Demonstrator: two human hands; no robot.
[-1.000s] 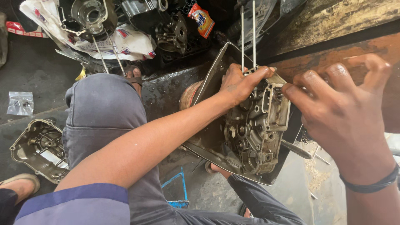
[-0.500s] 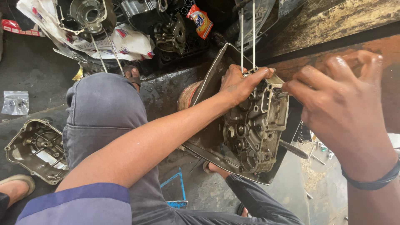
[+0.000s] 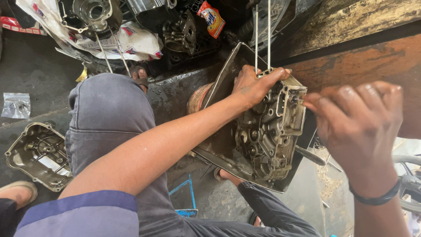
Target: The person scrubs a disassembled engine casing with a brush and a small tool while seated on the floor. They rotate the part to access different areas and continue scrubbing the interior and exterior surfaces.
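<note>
Engine casing [image 3: 269,131] gripped by left hand [image 3: 254,85]; right hand [image 3: 355,127] pinches something hidden

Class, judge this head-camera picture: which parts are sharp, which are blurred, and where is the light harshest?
Head view: the engine case and left hand are sharp; the right hand, nearest the lens, looks soft; bottom right corner by the wheel is washed out; top parts sit in shadow.

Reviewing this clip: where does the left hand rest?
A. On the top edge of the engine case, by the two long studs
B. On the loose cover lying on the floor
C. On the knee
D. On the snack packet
A: the left hand grips the top of the engine case right at the base of the two studs, far from the loose cover.
</note>
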